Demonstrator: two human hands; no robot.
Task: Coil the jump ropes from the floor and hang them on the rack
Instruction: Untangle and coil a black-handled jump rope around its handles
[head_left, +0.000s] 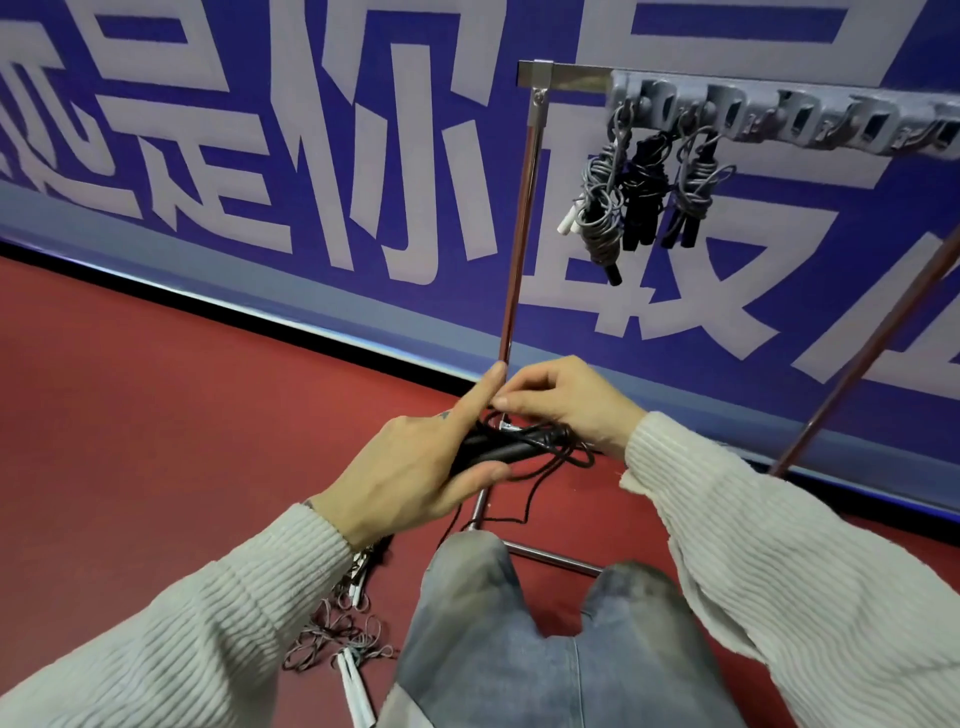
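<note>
Our left hand (415, 467) grips the black rope (498, 451) handles, right hand (566, 402) pinches cord; loose loops could snag the rack (519, 228) post.

Three coiled grey and black jump ropes (641, 197) hang on the chrome metal rack (519, 228); a loose grey rope with white handles (343, 639) lies on the red floor (156, 415), lower left.

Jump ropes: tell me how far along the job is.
Done: three coiled ropes hang from the rack. In hand: the left hand grips the handles of a black rope while the right hand works its cord. Left: a grey rope with white handles lies loose on the floor.
</note>
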